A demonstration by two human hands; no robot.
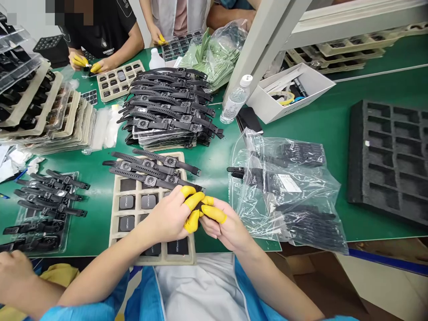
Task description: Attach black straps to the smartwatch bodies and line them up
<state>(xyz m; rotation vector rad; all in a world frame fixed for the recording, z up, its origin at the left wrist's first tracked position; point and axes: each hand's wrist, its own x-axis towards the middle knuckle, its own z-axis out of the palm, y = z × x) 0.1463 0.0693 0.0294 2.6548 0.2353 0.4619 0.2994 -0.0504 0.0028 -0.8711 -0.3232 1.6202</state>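
My left hand (177, 211) and my right hand (222, 220), both in yellow finger cots, meet over the right edge of a beige tray (115, 209). Their fingertips pinch a small black piece (199, 206), mostly hidden, so I cannot tell whether it is a watch body or a strap. Square dark watch bodies (149, 201) sit in the tray's compartments. Across its far end lie several assembled black watches (150, 180), backs up. To the right of my right hand is a clear plastic bag (234, 200) of black watch straps (310, 227).
Beyond the tray rises a tall stack of black watches (167, 102). More watches (53, 191) and stacked trays (76, 129) occupy the left. A water bottle (236, 100), white box (294, 93) and black foam tray (384, 165) stand right. Co-workers' hands (88, 64) work opposite; another person's hand (15, 272) is at left.
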